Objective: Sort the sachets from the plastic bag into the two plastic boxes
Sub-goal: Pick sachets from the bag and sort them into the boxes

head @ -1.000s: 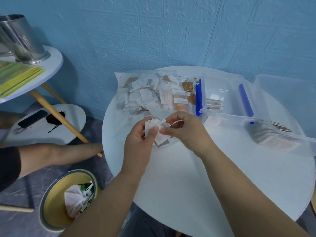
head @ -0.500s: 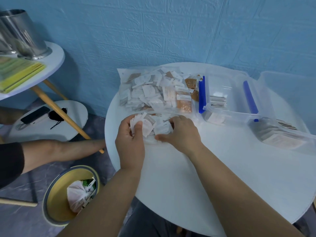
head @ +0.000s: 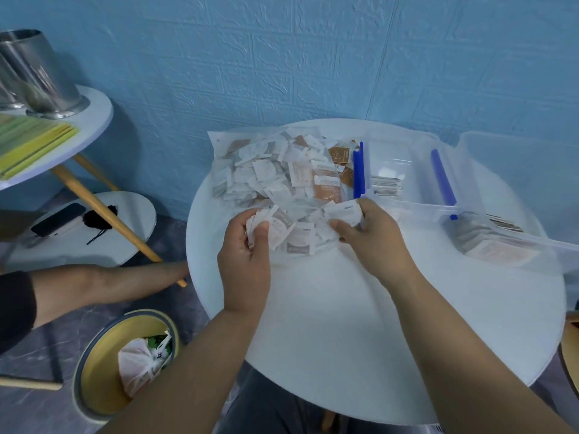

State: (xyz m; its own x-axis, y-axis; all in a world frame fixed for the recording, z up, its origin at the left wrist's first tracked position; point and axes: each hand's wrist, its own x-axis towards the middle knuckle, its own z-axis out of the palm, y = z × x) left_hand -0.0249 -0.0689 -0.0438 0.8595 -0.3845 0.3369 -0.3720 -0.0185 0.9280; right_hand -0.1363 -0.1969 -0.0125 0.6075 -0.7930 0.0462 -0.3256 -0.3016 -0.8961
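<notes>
White sachets (head: 272, 228) sit bunched in the curled left hand (head: 246, 267); the right hand (head: 376, 242) pinches a single sachet (head: 344, 211) between thumb and fingers. Both hands hover at the near edge of the plastic bag (head: 266, 170). To its right are the left plastic box (head: 416, 180) and the right plastic box (head: 507, 170), all on a round white tabletop (head: 344, 324) by a blue wall (head: 282, 57).

Table (head: 360, 324) – smooth matt white. Bag (head: 247, 170) and boxes (head: 416, 170) – clear glossy plastic; sachets (head: 300, 175) look like matt paper. Bucket (head: 37, 76) – shiny metal.
</notes>
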